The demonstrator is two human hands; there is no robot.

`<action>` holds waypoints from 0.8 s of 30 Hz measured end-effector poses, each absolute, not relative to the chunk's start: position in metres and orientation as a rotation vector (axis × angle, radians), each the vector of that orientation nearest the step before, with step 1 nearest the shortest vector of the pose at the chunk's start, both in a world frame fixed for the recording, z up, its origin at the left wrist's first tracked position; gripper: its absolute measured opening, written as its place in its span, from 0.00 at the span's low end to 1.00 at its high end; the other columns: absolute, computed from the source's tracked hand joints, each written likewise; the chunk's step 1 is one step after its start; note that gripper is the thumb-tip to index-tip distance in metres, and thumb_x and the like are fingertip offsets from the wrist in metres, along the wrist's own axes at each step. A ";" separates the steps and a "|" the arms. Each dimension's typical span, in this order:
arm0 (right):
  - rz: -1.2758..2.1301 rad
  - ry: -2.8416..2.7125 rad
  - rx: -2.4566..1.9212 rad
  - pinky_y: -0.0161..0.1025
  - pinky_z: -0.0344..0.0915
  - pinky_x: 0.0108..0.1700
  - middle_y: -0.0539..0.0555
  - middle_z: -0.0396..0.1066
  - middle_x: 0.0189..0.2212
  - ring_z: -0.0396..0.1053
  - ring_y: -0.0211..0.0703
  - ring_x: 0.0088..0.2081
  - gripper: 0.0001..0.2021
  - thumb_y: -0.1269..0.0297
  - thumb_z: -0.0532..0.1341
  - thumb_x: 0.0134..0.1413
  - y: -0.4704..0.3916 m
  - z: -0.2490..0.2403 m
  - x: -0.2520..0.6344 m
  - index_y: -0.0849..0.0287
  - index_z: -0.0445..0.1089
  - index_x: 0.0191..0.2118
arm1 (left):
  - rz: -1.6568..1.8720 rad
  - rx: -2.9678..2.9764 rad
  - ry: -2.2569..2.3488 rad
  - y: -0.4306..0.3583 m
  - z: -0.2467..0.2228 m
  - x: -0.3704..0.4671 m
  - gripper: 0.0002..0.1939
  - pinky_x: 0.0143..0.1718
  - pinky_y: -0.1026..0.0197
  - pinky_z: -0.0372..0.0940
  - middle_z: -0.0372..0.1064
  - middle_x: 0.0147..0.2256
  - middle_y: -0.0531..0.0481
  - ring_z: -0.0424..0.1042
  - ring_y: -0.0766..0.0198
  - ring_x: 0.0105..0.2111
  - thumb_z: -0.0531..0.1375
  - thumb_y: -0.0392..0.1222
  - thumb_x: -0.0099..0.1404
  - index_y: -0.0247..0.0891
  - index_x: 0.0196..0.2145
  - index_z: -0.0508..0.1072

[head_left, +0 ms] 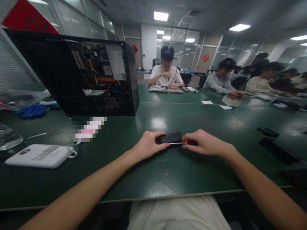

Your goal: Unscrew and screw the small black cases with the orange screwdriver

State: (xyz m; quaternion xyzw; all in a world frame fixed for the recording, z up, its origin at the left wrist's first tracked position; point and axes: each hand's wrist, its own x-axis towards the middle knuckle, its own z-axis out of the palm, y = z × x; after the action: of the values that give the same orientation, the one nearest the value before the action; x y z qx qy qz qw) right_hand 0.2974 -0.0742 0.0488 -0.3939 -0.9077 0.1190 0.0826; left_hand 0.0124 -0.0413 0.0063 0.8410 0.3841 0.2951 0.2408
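Head view: over the near part of the green tabletop (153,179), the left hand (150,145) is curled around the left end of a small black box (173,137), thumb on the near side and fingers over the far side. The right hand (201,142), fingers bent and gathered, grips the dark handle of a screwdriver (185,143) with an orange collar. Its thin shaft points left along the box's near edge, ending by the left thumb; whether the tip is seated in anything cannot be told.

Left of the 2 hands lies a white power bank (40,156) with a white cable loop (72,151) at its right end. Behind it, a blue glove (33,110) rests near a large black computer case (59,73), upright with its inner parts exposed. Toward the right edge are dark objects (279,150), too dim to identify. Across the tabletop, 1 person in a white top (155,76) sits over a flat panel (165,89). Farther right, 2 white papers (207,102) lie near a cardboard box (230,100).
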 end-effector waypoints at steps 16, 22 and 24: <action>-0.500 -2.781 -1.054 0.39 0.50 0.32 0.56 0.77 0.32 0.70 0.39 0.30 0.14 0.61 0.50 0.74 -0.079 0.019 0.277 0.60 0.72 0.45 | 0.772 2.300 1.050 -0.031 0.005 0.007 0.27 0.40 0.59 0.70 0.82 0.42 0.46 0.79 0.56 0.37 0.70 0.53 0.61 0.36 0.54 0.80; -0.399 -2.739 -1.030 0.38 0.53 0.33 0.57 0.79 0.37 0.72 0.41 0.33 0.13 0.59 0.51 0.74 -0.079 0.016 0.276 0.60 0.71 0.46 | 0.760 2.293 1.049 -0.034 0.007 0.008 0.26 0.42 0.58 0.71 0.82 0.43 0.46 0.79 0.56 0.37 0.70 0.53 0.62 0.36 0.53 0.80; -0.290 -2.742 -1.007 0.37 0.54 0.33 0.57 0.79 0.37 0.72 0.40 0.32 0.12 0.59 0.53 0.73 -0.076 0.017 0.282 0.60 0.70 0.47 | 0.755 2.295 1.041 -0.035 0.007 0.008 0.25 0.41 0.58 0.71 0.82 0.43 0.46 0.79 0.56 0.37 0.70 0.53 0.62 0.36 0.52 0.81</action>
State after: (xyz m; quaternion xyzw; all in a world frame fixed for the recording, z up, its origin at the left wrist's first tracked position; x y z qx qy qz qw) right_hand 0.2817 -0.0759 0.0169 -0.3413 -0.9291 -0.0984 0.1026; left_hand 0.0078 -0.0348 0.0073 0.8440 0.3830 0.2777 0.2526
